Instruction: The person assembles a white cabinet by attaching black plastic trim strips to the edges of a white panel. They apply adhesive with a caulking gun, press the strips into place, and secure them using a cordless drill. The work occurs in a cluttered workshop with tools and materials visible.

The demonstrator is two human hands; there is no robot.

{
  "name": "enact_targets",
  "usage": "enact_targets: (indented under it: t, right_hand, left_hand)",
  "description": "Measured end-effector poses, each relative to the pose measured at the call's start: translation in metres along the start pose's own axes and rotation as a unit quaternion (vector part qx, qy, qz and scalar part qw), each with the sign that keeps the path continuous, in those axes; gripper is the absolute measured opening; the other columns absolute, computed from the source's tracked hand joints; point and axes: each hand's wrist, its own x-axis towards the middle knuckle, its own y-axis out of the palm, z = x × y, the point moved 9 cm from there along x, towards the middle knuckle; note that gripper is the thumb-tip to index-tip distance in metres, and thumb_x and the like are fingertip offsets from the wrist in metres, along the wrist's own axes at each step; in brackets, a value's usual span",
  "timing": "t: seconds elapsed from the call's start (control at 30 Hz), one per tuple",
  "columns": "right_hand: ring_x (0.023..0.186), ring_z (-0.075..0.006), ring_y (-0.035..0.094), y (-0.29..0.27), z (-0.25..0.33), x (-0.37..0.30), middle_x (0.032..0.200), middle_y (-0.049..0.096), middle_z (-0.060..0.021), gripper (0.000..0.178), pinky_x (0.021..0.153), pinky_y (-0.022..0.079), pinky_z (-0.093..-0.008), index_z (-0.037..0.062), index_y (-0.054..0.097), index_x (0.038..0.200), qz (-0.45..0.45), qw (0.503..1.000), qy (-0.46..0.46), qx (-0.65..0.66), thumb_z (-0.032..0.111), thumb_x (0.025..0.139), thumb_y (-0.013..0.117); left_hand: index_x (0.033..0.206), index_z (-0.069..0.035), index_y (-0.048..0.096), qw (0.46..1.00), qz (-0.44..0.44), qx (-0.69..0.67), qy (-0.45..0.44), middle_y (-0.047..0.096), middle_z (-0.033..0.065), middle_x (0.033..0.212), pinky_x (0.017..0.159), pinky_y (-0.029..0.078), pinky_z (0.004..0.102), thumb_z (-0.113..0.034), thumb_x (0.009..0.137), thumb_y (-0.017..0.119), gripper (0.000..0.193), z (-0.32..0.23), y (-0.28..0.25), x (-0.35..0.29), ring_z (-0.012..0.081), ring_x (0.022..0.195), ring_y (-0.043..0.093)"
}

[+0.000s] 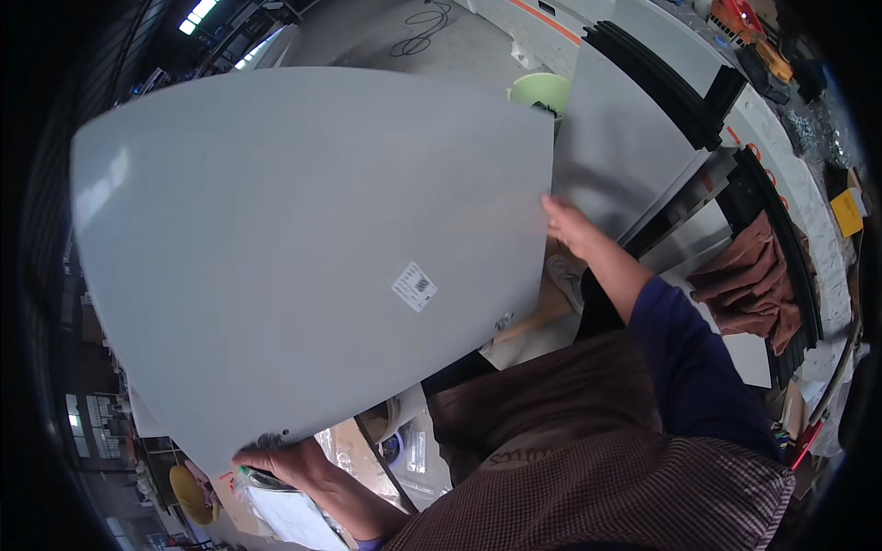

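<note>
A large, smooth light-grey panel [276,220] fills most of the view, tilted in front of my body. A white printed label [414,286] is stuck on its lower right area, and small metal fittings sit near its lower edge. My left hand [299,466] grips the panel at its lower left corner, fingers partly hidden by it. At the right edge, my right hand [568,223] is closed on the panel with the fingers out of sight behind. Below the left hand, a white sheet [289,516] shows beside a cardboard box.
A light-green bucket [540,91] stands beyond the panel's right edge. Another grey panel [616,138] with black strips [657,78] leans at the right, near a brown cloth [755,285]. Orange power tools [749,32] lie on the far right bench. A coiled cable [423,32] lies on the floor.
</note>
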Motion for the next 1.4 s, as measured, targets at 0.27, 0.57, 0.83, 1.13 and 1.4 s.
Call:
enact_targets:
  t: [0.27, 0.57, 0.83, 1.13, 1.4]
  right_hand:
    - [0.122, -0.0284, 0.056, -0.006, -0.053, -0.049, 0.138, 0.052, -0.0175, 0.056, 0.095, 0.049, -0.0383, 0.0042, 0.04, 0.143, 0.072, 0.997, 0.021, 0.008, 0.041, 0.102, 0.048]
    - [0.103, -0.0247, 0.063, -0.054, -0.076, -0.183, 0.113, 0.064, -0.0158, 0.044, 0.091, 0.05, -0.0371, -0.0013, 0.055, 0.123, 0.084, 0.99, 0.037, 0.102, 0.037, 0.104, 0.042]
    - [0.066, -0.021, 0.054, 0.037, 0.107, -0.289, 0.067, 0.054, -0.0055, 0.067, 0.092, 0.047, -0.0455, 0.0062, 0.058, 0.075, 0.296, 0.884, -0.335, 0.135, 0.056, 0.103, 0.024]
    - [0.06, -0.0155, 0.057, 0.095, 0.223, -0.401, 0.067, 0.056, -0.0047, 0.047, 0.085, 0.059, -0.0423, 0.0061, 0.058, 0.071, 0.535, 0.638, -0.493, 0.253, 0.025, 0.106, 0.034]
    - [0.053, -0.0165, 0.052, 0.093, 0.211, -0.414, 0.059, 0.048, -0.0035, 0.059, 0.086, 0.061, -0.043, 0.0105, 0.046, 0.054, 0.472, 0.75, -0.388, 0.252, 0.028, 0.108, 0.028]
  left_hand:
    - [0.128, 0.001, 0.051, 0.954, 0.045, 0.296, 0.025, 0.058, 0.0108, 0.121, 0.095, 0.046, 0.0382, -0.059, 0.095, 0.053, 0.069, 0.137, 0.05, 0.002, 0.0216, 0.11, 0.054]
    - [0.111, 0.002, 0.057, 0.941, 0.098, 0.323, 0.007, 0.063, 0.0058, 0.101, 0.079, 0.048, 0.0308, -0.042, 0.098, 0.06, 0.046, 0.27, 0.04, -0.015, 0.0143, 0.089, 0.059]
    - [0.12, 0.003, 0.054, 0.925, 0.133, 0.354, -0.028, 0.061, 0.0093, 0.112, 0.088, 0.047, 0.0336, -0.033, 0.101, 0.055, 0.04, 0.322, 0.013, -0.045, 0.018, 0.099, 0.058]
    - [0.119, 0.001, 0.054, 0.941, 0.095, 0.321, -0.035, 0.061, 0.0089, 0.112, 0.088, 0.047, 0.0343, -0.027, 0.099, 0.058, 0.035, 0.336, 0.001, -0.051, 0.018, 0.098, 0.058]
    - [0.126, 0.001, 0.054, 0.933, 0.136, 0.329, -0.051, 0.061, 0.0084, 0.116, 0.094, 0.044, 0.0334, -0.024, 0.097, 0.063, 0.039, 0.325, -0.005, -0.088, 0.0176, 0.105, 0.057]
